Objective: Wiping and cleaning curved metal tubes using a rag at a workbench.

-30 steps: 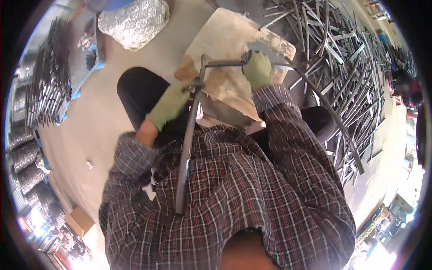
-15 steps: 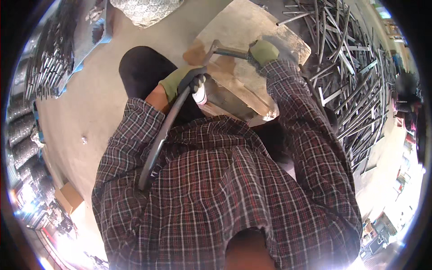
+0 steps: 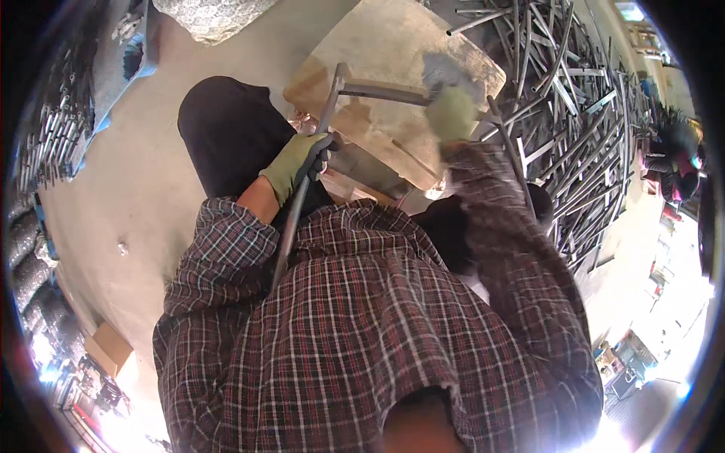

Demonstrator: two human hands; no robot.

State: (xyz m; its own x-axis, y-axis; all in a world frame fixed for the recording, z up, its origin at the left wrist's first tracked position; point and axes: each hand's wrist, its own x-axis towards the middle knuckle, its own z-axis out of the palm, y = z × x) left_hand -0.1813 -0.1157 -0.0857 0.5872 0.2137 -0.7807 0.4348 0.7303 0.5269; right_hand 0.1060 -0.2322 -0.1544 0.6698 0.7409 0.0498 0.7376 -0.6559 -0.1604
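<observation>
I see an angular grey metal frame (image 3: 385, 94), dull sheen; left hand (image 3: 299, 161) clenched round it, right hand (image 3: 451, 113) blurred, can't tell grip.

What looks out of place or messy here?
The metal pieces on the right: they lie jumbled, pointing every way, while the tubes at far left sit roughly lined up. The tan board has a grey patch.

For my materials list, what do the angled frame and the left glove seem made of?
Angled frame: probably metal, dull grey; its bars show faint sheen. Left glove: likely fabric, matte pale green, fitting closely; its dark part may be rubber-coated.
</observation>
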